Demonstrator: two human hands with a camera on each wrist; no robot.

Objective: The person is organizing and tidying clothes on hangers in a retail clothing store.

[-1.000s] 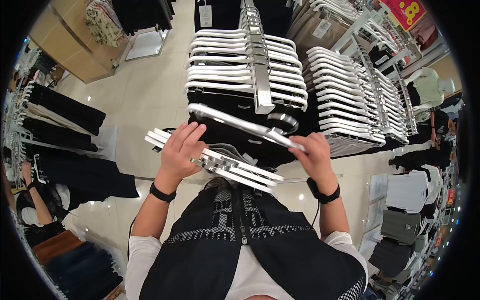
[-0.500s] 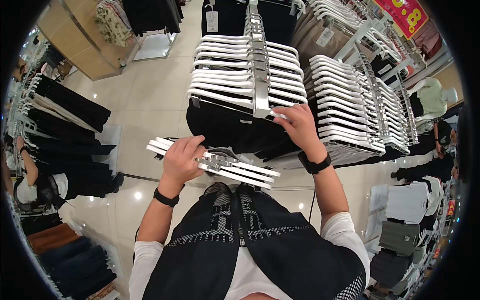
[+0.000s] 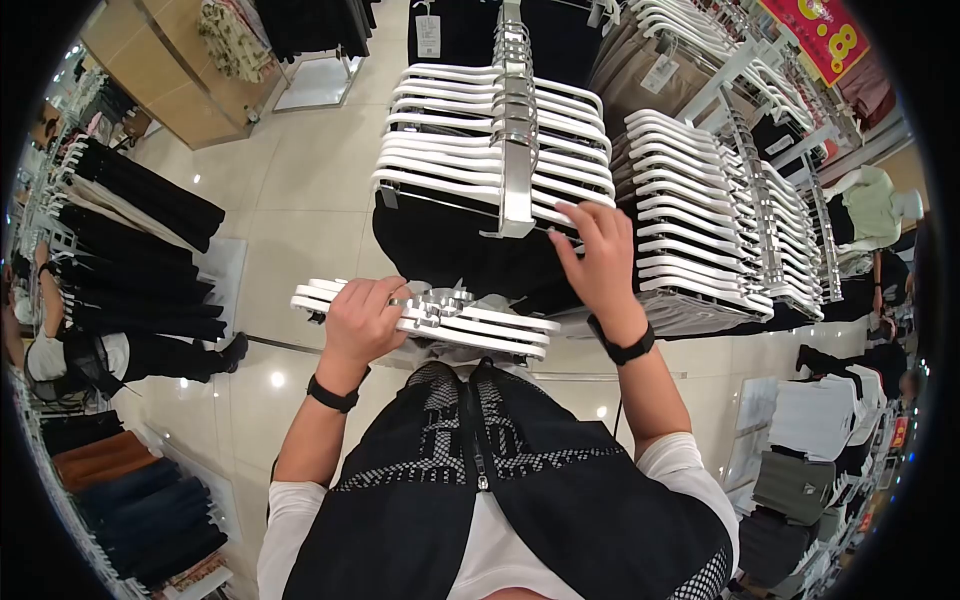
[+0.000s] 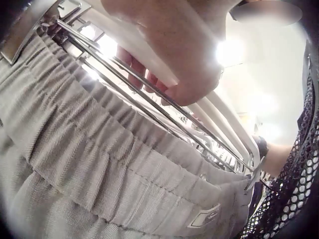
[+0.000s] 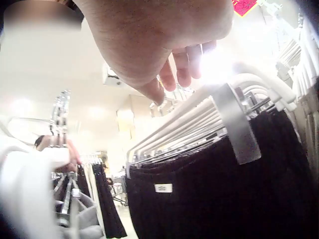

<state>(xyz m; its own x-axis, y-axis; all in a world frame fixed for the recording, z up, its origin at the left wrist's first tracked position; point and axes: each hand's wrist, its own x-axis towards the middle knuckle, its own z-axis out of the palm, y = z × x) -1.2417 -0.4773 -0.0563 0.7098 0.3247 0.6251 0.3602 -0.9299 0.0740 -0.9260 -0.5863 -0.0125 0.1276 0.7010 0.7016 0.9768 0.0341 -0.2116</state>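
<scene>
My left hand (image 3: 362,315) grips a small bunch of white hangers (image 3: 485,328) in front of my vest. From them hangs a light grey garment (image 4: 124,164) with a gathered waistband, seen close in the left wrist view. My right hand (image 3: 603,262) is at the right end of the front white hanger (image 3: 440,188) on the metal rail (image 3: 517,190), its thumb and fingers apart. Black garments (image 5: 199,199) with a small white label hang below that row; the right wrist view shows my hand above the hangers.
Another row of white hangers (image 3: 690,215) with grey and black garments stands close on the right. Dark trousers (image 3: 120,265) hang along the left side, near another person. A mannequin (image 3: 865,210) and a red sign (image 3: 825,35) are at the right. Tiled floor (image 3: 300,170) shows between the racks.
My right hand has brought a white hanger from in front of me up to the rail's front end, and its fingers have let go. My left hand keeps its hangers, now held more level.
</scene>
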